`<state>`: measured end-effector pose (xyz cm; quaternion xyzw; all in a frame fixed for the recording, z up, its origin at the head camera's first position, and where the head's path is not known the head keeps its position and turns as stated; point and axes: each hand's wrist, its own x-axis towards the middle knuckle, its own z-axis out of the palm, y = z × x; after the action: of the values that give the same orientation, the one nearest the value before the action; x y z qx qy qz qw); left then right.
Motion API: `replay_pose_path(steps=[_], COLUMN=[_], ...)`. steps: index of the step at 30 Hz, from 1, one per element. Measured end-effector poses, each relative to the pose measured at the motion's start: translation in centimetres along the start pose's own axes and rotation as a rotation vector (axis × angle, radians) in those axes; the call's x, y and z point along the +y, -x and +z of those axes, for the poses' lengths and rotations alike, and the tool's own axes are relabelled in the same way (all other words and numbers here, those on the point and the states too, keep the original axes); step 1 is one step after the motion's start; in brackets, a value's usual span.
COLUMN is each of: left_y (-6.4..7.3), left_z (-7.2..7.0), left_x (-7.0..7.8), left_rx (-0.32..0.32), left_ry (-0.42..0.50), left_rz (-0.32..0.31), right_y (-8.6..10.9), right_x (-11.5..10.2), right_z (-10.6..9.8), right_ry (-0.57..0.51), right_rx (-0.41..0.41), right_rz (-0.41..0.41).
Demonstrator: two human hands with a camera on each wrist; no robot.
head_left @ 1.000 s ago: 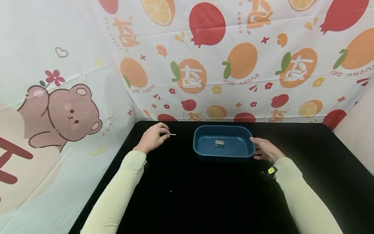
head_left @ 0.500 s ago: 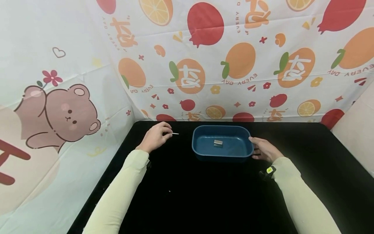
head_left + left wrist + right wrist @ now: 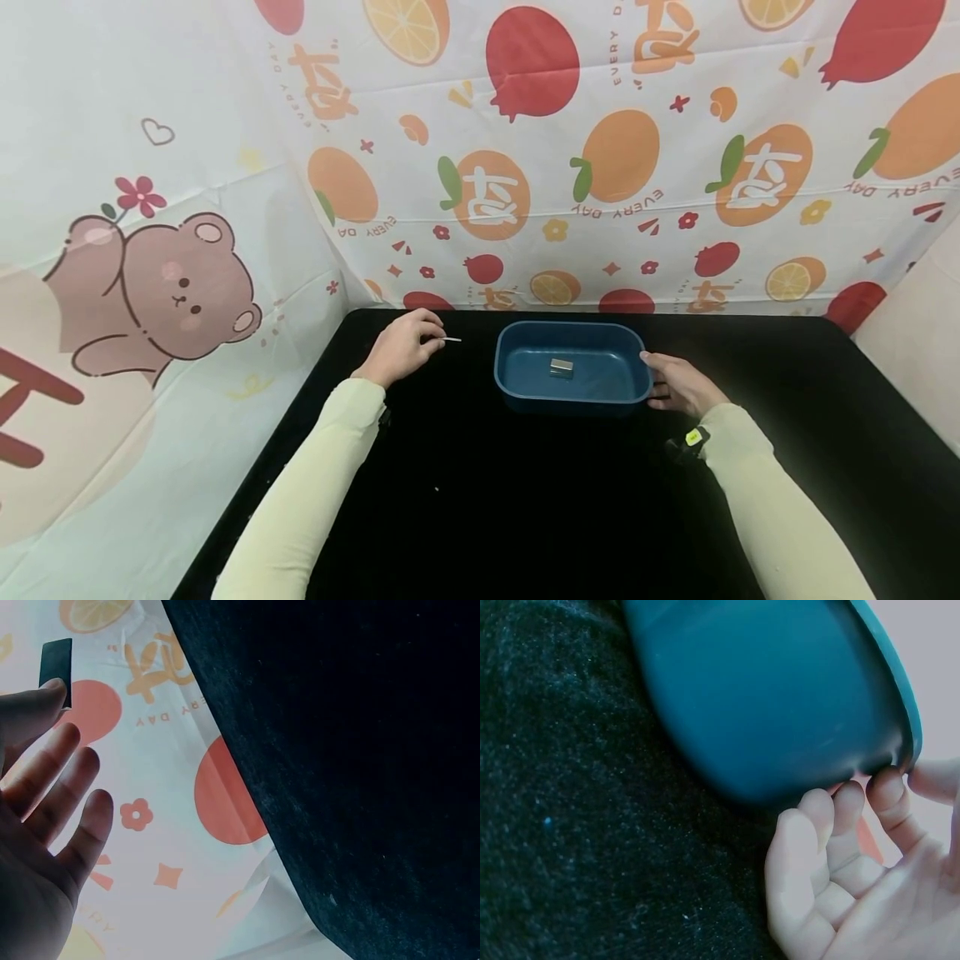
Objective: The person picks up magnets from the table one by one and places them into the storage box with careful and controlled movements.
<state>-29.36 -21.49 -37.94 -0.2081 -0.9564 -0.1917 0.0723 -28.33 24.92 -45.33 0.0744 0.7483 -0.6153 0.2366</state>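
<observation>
My left hand [image 3: 405,346] is at the far left of the black table, above its surface. Between thumb and fingertips it pinches a small flat rectangular strip [image 3: 57,664]. This strip looks dark in the left wrist view, while in the head view only a thin pale edge sticks out to the right. A blue plastic basin [image 3: 573,400] stands right of it at the back middle. On the basin's floor lies a small silvery rectangular block [image 3: 561,367]. My right hand [image 3: 682,383] holds the basin's right end, thumb at the rim and fingers against the outer wall [image 3: 765,742].
The black cloth-covered table [image 3: 525,517] carries a tiny pale speck [image 3: 437,489] in front of the basin. Behind the table hangs a fruit-print curtain [image 3: 555,175]. A bear-print curtain [image 3: 187,300] borders the left side.
My left hand has shifted slightly to the right and away from me, still pinching the strip. The right hand, basin and silvery block stay in place.
</observation>
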Motion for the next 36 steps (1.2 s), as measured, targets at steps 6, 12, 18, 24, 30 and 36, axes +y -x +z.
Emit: replay_pose_path(steps=[6,12,18,24,30,36], left_y=[0.06,-0.06,-0.22,-0.2,-0.27,-0.59], left_z=[-0.11,0.09,0.13,-0.07,-0.1,0.04], left_x=[0.1,0.29,0.37,0.37,0.45,0.53], left_rx=[0.013,0.014,0.018,0.024,0.016,0.032], left_ry=[0.004,0.004,0.007,0.002,-0.003,-0.011], left_rz=[-0.004,-0.003,0.007,0.008,0.01,0.017], right_y=[0.07,0.03,0.0,-0.07,0.03,-0.04], right_x=[-0.02,0.08,0.22,0.25,0.19,0.19], right_z=[0.0,-0.06,-0.02,-0.01,0.06,-0.05], right_ry=[-0.001,-0.003,-0.002,-0.007,-0.011,-0.011], right_rx=[-0.007,-0.003,-0.008,-0.002,-0.002,-0.006], right_rz=[-0.007,-0.009,-0.018,-0.025,-0.025,-0.019])
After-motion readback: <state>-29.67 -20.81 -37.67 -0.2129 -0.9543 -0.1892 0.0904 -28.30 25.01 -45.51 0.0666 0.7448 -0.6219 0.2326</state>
